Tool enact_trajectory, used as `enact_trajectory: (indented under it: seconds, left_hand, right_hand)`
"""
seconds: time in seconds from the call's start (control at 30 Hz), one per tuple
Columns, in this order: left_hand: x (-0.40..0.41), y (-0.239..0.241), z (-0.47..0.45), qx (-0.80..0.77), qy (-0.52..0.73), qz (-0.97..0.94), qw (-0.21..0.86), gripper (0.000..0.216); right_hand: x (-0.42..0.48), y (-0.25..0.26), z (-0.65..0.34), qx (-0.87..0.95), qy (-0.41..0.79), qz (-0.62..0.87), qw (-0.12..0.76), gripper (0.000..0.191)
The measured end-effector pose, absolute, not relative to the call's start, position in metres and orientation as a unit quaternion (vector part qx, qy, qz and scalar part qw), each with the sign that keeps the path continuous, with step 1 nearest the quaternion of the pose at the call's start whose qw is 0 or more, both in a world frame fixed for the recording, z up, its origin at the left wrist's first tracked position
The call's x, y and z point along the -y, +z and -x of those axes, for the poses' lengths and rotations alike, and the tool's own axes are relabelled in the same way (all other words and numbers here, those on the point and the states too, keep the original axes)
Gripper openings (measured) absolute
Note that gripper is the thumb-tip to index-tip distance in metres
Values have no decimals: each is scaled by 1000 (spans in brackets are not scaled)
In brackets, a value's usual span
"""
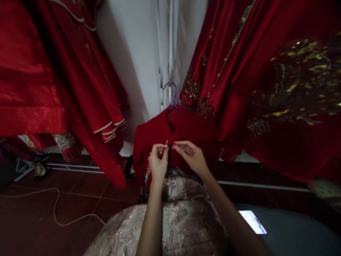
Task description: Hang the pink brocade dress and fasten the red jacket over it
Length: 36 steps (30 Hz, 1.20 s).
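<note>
A red jacket [149, 129] hangs in front of me on a purple hanger [174, 96], its neck opening facing me. My left hand [159, 160] pinches the left front edge of the jacket, where small shiny beads [166, 143] show at the fingertips. On the other side of the opening, my right hand [193, 156] is closed in a pinch on the jacket's right front edge, close to more beading. The fingertips of both hands are close together, with a narrow dark gap between them. Exactly what fastening lies under the fingers is too small to make out.
Red garments with pale piping [106, 113] hang at the left, and gold-sequined red garments [301, 81] at the right. Shiny patterned fabric [186, 220] covers my lap. A lit phone [253, 222] lies on a grey surface. A cable [57, 202] crosses the tiled floor.
</note>
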<state>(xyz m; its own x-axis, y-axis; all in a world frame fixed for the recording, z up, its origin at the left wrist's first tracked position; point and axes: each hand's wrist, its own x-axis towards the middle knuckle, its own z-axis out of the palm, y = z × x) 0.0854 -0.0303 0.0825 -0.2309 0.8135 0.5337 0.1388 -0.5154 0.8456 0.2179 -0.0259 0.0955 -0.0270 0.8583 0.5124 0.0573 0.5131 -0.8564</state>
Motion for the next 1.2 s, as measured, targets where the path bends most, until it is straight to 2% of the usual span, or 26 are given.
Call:
enact_trajectory:
  seconds: [0.3, 0.53, 0.73, 0.97, 1.2]
  left_hand:
    - [35, 86, -83, -460, 588, -636, 195, 9]
    - [33, 83, -83, -453, 581, -644, 204, 13]
    - [39, 91, -79, -453, 545, -686, 166, 13]
    - [45, 100, -77, -455, 523, -704, 153, 10]
    - [44, 98, -75, -462, 515, -709, 138, 11]
  right_hand:
    - [31, 103, -205, 656, 259, 383, 597, 24]
    - [31, 107, -203, 667, 208, 394, 596, 22]
    - [34, 112, -204, 684, 168, 398, 587, 21]
    - [34, 113, -206, 692, 160, 402, 578, 22]
    - [30, 111, -209, 696, 202, 399, 562, 26]
